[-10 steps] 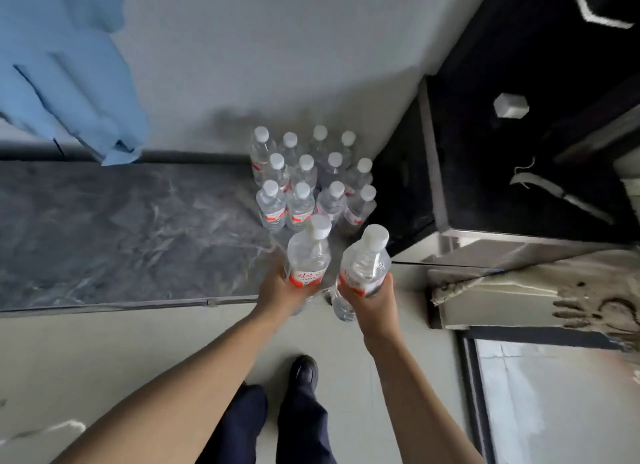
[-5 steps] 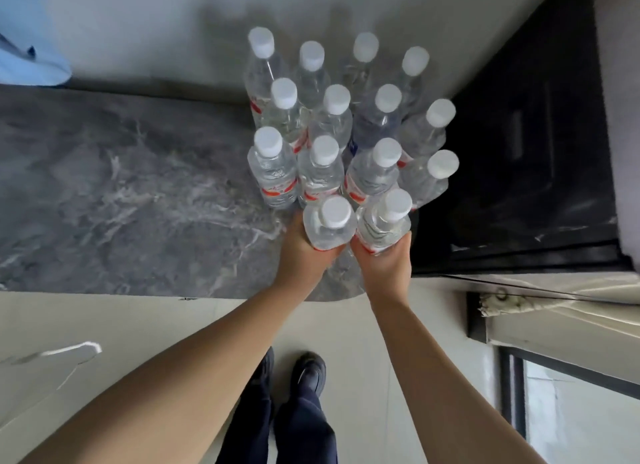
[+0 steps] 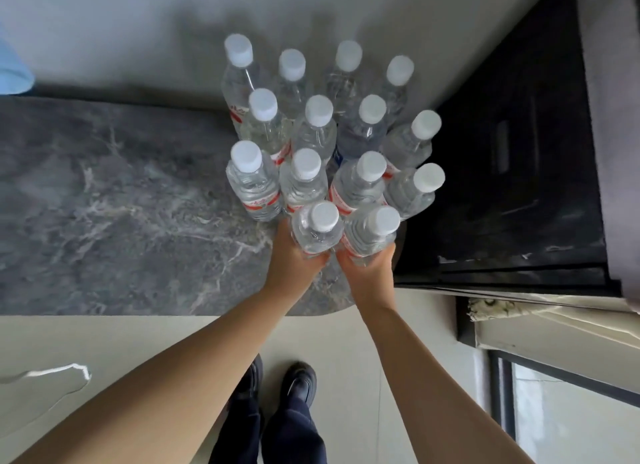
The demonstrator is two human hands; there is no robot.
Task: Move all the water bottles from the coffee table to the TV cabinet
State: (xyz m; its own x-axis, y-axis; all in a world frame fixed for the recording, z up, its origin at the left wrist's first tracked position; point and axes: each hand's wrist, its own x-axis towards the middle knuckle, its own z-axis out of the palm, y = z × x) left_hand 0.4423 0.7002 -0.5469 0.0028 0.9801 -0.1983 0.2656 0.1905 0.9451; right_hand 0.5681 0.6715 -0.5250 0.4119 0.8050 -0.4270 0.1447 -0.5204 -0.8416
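Observation:
Several clear water bottles with white caps and red labels [image 3: 325, 131] stand packed together at the right end of a dark grey marble cabinet top [image 3: 104, 204], against the wall. My left hand [image 3: 294, 259] grips one water bottle [image 3: 317, 230] low on its body, at the front of the group. My right hand [image 3: 369, 271] grips a second bottle [image 3: 372, 233] right beside it. Both bottles stand upright and touch the front row. Their bases are hidden by my hands.
A black panel [image 3: 512, 173] drops off right of the cabinet's rounded corner. The grey wall [image 3: 138, 31] runs behind the bottles. A blue cloth [image 3: 14, 72] hangs at the far left. My dark shoes [image 3: 298, 384] stand on the pale floor; a window frame [image 3: 502, 387] sits lower right.
Both hands carried their bottles forward and down to the front of the group. The view closed in on the cabinet top as I leaned over it.

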